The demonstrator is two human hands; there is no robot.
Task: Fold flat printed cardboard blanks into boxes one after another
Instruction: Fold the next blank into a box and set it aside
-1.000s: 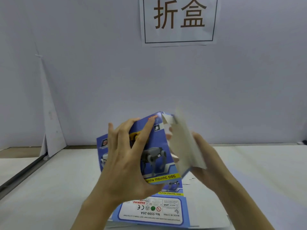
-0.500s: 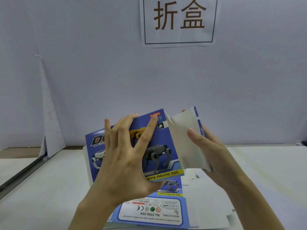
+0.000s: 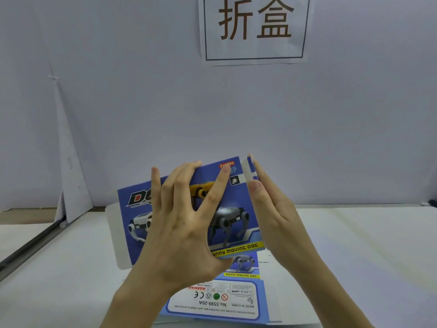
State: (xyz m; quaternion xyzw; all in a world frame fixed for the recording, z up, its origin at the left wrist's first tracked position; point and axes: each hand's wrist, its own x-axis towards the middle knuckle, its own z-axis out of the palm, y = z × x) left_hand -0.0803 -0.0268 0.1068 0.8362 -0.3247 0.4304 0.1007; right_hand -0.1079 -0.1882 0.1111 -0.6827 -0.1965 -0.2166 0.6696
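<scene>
A blue printed box [image 3: 238,197] with robot dogs and the words "FUNNY MOVING DOG" is held upright above the table, its front face toward me. My left hand [image 3: 182,233] grips it from the front, fingers spread over the face and top edge, thumb under the bottom edge. My right hand [image 3: 272,214] lies flat with straight fingers against the box's right end, pressing the side flap [image 3: 248,171] in. A white flap [image 3: 113,233] sticks out at the box's left end. Under the hands lies a stack of flat blanks [image 3: 220,301].
The white table [image 3: 354,256] stretches out to both sides. A pale wall stands behind it with a paper sign [image 3: 255,29] bearing two characters. A dark rail [image 3: 30,242] runs along the table's left edge, beside a leaning white sheet [image 3: 68,162].
My right hand has swung the white side flap from sticking outward to nearly flat against the box's right end. The box has turned to face me more squarely; my left hand keeps its hold.
</scene>
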